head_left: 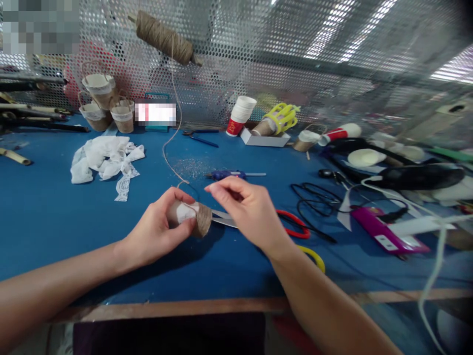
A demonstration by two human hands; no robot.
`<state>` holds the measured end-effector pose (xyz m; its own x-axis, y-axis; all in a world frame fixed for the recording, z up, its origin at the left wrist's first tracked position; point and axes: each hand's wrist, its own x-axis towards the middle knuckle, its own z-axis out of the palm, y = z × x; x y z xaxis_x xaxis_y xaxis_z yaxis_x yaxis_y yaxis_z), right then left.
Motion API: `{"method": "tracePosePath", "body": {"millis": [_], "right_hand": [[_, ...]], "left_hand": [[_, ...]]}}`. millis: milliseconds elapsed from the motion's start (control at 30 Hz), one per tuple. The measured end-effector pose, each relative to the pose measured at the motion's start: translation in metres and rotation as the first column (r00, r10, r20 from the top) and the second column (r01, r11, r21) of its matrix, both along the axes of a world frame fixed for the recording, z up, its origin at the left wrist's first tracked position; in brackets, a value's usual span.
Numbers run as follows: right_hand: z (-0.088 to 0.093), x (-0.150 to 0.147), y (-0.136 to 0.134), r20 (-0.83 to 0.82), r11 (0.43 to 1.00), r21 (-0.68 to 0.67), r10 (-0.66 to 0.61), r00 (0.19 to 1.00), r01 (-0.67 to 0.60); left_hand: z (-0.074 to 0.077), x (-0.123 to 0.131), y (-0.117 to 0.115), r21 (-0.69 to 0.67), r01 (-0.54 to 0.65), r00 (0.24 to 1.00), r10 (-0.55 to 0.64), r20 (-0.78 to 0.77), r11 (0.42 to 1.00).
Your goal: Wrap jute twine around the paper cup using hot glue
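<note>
My left hand point(162, 224) is closed around a small paper cup point(186, 212), tilted on its side just above the table. Brown twine point(203, 220) is wound round the cup's right end, while a white patch shows beside it. To the right, my right hand point(247, 207) is closed in a pinch, thumb against forefinger; anything between the fingertips is too small to make out. A loose strand of twine point(172, 74) runs down from a hanging spool point(164, 38) to near the cup. Scissors with one red handle point(295, 224) and one yellow handle point(314, 257) lie partly hidden under my right hand.
A blue glue gun point(227, 175) lies beyond my hands, with pliers point(203, 141) behind it. White lace point(105, 158) is heaped at left, near twine-covered baskets point(99, 91). Stacked paper cups point(241, 116) stand at the back. Black cables point(314, 199) and a purple power strip point(388, 231) occupy the right.
</note>
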<state>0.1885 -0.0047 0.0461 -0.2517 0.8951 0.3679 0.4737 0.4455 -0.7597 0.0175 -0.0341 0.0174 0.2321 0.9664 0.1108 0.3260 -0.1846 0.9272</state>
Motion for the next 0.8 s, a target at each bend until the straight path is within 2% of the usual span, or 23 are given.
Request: {"method": "tracePosePath", "body": {"millis": [67,167,233,300,333,433,533,700,800], "right_hand": [[0.010,0.010,0.006,0.044,0.995,0.012,-0.102,0.994,0.102],[0.018,0.028,0.019,0.219,0.986,0.000,-0.165,0.962,0.170],[0.015,0.040,0.031,0.411,0.975,-0.029,-0.188,0.892,0.219],[0.004,0.050,0.045,0.634,0.957,-0.032,-0.203,0.747,0.287],[-0.003,0.054,0.052,0.667,0.955,-0.047,-0.187,0.721,0.291],[-0.022,0.061,0.070,0.691,0.946,-0.081,-0.173,0.701,0.313],[-0.028,0.062,0.078,0.680,0.926,-0.117,-0.188,0.709,0.358],[-0.009,0.061,0.068,0.584,0.888,-0.181,-0.248,0.773,0.422],[0.008,0.059,0.051,0.426,0.909,-0.208,-0.247,0.870,0.360]], "left_hand": [[0.000,0.000,0.000,0.026,0.009,1.000,-0.009,-0.016,1.000],[0.000,-0.001,-0.001,0.098,0.022,0.998,-0.015,-0.067,0.995],[0.001,-0.003,-0.001,0.142,0.028,0.994,-0.012,-0.108,0.989],[0.001,-0.004,-0.002,0.167,0.035,0.991,-0.012,-0.134,0.985],[0.001,-0.004,-0.003,0.173,0.036,0.990,-0.011,-0.141,0.984],[0.000,-0.004,-0.003,0.187,0.044,0.990,-0.018,-0.137,0.981],[-0.002,-0.004,-0.002,0.217,0.036,0.993,-0.009,-0.122,0.975],[-0.005,-0.005,0.001,0.243,0.028,0.995,-0.003,-0.105,0.970],[-0.007,-0.006,0.004,0.259,0.036,0.996,-0.014,-0.088,0.965]]}}
